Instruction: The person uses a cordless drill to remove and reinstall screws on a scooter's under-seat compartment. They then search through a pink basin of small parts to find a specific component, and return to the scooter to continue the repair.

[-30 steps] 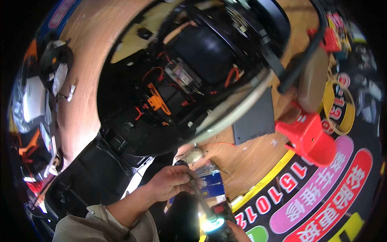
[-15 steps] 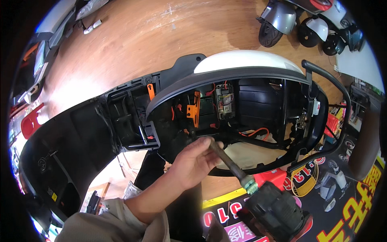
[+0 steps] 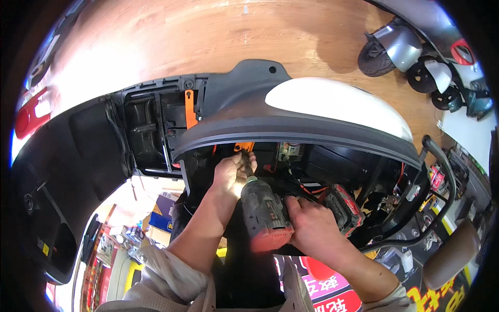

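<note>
My right hand (image 3: 314, 222) is closed round the handle of a black and red cordless impact driver (image 3: 264, 213), whose battery pack (image 3: 342, 209) juts out to the right. From the driver's nose, a dark socket extension (image 3: 246, 161) points away into the open body of a scooter. The fingers of my left hand (image 3: 231, 172) are wrapped round that extension near its far end. Just beyond them is an orange bracket (image 3: 244, 146), partly hidden by the hand and the tool. A light shines onto my left wrist. The extension's tip and whatever it meets are not clearly visible.
The scooter's white side panel (image 3: 338, 104) and dark rim curve round the opening. A second orange strap (image 3: 190, 109) lies left of it. A black tubular rail (image 3: 451, 192) bends round the right end. Parked scooters (image 3: 400, 44) stand far right; boxes (image 3: 161, 213) lie lower left.
The driver and extension have swung up and left into the scooter's opening. My left hand has moved with them toward the orange bracket. My right hand has come into view on the driver.
</note>
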### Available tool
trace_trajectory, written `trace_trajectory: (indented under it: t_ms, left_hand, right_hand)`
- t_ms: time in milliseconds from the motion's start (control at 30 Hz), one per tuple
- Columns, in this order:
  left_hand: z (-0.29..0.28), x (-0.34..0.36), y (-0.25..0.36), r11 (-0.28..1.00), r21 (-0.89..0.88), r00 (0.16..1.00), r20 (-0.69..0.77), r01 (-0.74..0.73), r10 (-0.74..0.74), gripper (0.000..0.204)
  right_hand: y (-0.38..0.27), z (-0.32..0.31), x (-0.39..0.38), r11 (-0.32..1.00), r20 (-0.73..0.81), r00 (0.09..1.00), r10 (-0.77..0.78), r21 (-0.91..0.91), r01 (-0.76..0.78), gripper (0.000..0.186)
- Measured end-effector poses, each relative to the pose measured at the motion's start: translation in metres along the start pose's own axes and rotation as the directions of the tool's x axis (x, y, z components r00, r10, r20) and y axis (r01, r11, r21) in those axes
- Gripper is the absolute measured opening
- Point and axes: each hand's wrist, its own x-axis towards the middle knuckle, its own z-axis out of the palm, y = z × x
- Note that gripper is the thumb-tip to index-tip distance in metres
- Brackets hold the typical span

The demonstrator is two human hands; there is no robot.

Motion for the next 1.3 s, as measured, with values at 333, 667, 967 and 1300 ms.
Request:
trace_trajectory:
  t_ms: [333,667,967,1300]
  left_hand:
    - [-0.008,0.025,-0.001,0.996,0.06,0.997,0.047,-0.068,0.065,0.013]
    - [-0.005,0.024,-0.013,0.984,0.086,0.988,-0.011,-0.155,0.157,0.016]
    - [-0.021,0.036,-0.017,0.976,0.188,0.991,-0.056,-0.112,0.125,0.022]
    - [-0.033,0.051,-0.016,0.68,0.65,0.891,-0.011,-0.339,0.455,0.041]
  right_hand:
    - [0.024,0.022,0.027,0.985,0.095,0.992,0.081,0.148,-0.094,0.061]
    - [0.04,0.039,0.028,0.951,0.087,0.987,0.136,0.266,-0.155,0.063]
    - [0.024,0.032,0.026,0.935,0.062,0.988,0.143,0.319,-0.156,0.066]
    - [0.018,0.036,0.035,0.914,0.117,0.965,0.233,0.313,-0.259,0.066]
